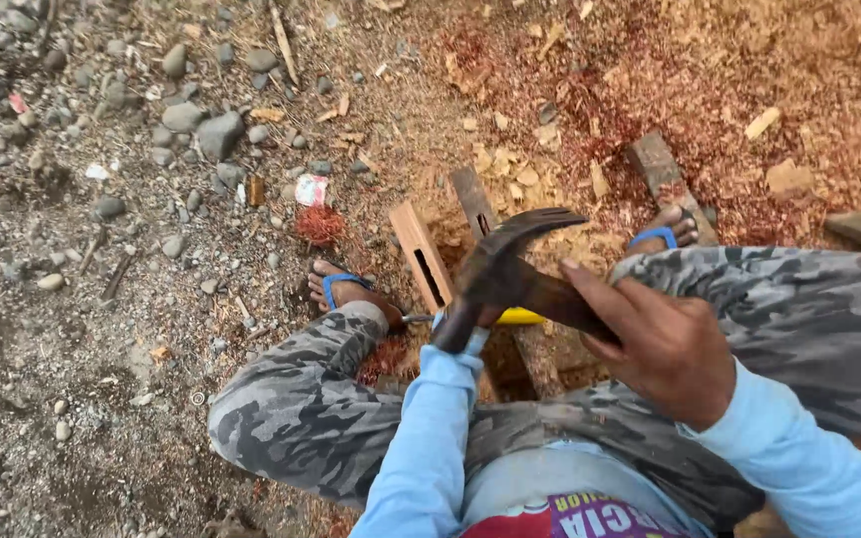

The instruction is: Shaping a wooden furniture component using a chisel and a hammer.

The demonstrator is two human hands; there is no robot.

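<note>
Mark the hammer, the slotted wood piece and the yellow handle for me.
hammer [510, 261]: head view, on its dark metal head.
slotted wood piece [419, 251]: head view, on its pale upper face.
yellow handle [522, 317]: head view, on the visible yellow part.

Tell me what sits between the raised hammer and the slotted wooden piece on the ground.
The hammer, gripped by the right hand, hangs above the slotted wooden piece. The left hand, mostly hidden behind the hammer head, holds a yellow-handled tool between them.

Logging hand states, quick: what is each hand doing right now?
Right hand: closed on the hammer handle.
Left hand: hidden behind the hammer head; cannot tell.
</note>
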